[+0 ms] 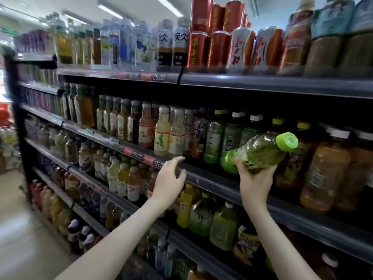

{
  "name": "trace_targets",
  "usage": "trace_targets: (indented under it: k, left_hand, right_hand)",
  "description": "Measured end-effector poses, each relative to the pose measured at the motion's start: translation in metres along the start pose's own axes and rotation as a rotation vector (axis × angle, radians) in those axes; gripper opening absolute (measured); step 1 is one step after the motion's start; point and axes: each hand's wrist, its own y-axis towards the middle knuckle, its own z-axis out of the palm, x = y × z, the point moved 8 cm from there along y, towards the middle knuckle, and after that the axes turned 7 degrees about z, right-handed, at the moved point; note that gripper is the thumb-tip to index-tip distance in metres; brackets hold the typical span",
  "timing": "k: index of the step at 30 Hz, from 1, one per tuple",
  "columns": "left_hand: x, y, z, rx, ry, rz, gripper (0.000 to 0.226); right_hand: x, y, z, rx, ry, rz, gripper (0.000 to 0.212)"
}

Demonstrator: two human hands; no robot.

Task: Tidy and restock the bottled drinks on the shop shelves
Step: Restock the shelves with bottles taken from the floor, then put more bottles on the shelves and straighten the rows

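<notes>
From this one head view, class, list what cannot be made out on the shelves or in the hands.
All head view.
- Label of the green bottle: blurred, partly under the right hand.
- Far-left bottles: blurred, too small.
- Whether the left hand touches the shelf rail: unclear.
- Bottom-right bottle: cut off by the frame edge.

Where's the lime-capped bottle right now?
Head view, right of centre: the lime-capped bottle lies tilted in the right hand, cap up-right, in front of the green-labelled bottles on the shelf.

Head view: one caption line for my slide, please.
Right hand holds a tilted green-capped bottle; left hand is open at the shelf edge.
</notes>
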Motion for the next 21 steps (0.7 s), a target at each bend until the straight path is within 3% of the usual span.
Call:
trace_targets:
  k: [5,10,16,21]
  left_hand:
    - [0.059,0.039,-0.032,-0.048,0.079,-0.023,0.042]
    - [0.107,0.098,-0.038,0.004,0.135,0.014,0.059]
    - [0.136,0.156,-0.022,0.097,0.158,0.068,0.086]
    - [0.144,0.174,-0.001,0.143,0.174,0.077,0.106]
  right_hand:
    - [-0.030,0.020,0.062,0.001,-0.153,0.104,0.071]
    - [-0.054,0.039,0.111,-0.080,-0.401,0.162,0.061]
    - [-0.066,0.059,0.151,-0.141,-0.685,0.221,0.069]
    - [-0.072,0.053,0.163,-0.186,-0.711,0.273,0.071]
